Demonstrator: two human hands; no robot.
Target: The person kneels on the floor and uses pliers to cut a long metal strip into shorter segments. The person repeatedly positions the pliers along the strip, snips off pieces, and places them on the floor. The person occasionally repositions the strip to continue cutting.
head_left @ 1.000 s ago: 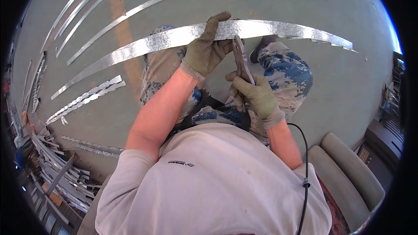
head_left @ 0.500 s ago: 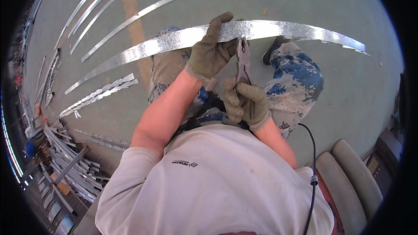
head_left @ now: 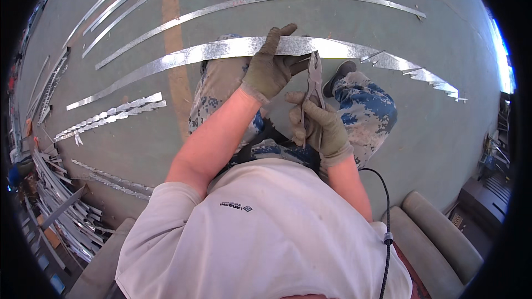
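Note:
A long, shiny metal strip (head_left: pixel 210 51) stretches from left to right across my knees. Its right part is notched along the near edge, with several flaps (head_left: pixel 413 71) standing out from it. My left hand (head_left: pixel 267 72), in a drab work glove, is closed around the strip near its middle, one finger reaching over the far edge. In my gloved right hand (head_left: pixel 328 127) is a pair of pliers (head_left: pixel 314 75), jaws pointing away from me. The jaw tips meet the strip's near edge just right of my left hand; whether they grip it cannot be made out.
Several flat strips (head_left: pixel 249 1) lie on the green floor beyond. At the left are zigzag-notched strips (head_left: pixel 111 115) and a heap of metal offcuts (head_left: pixel 64 205). Grey padded cushions (head_left: pixel 432 238) are at the lower right, near a black cable (head_left: pixel 388 216).
The view has shifted a little. The strip's right end has swung nearer and its flaps show more plainly. The pliers have moved slightly right along the strip's edge.

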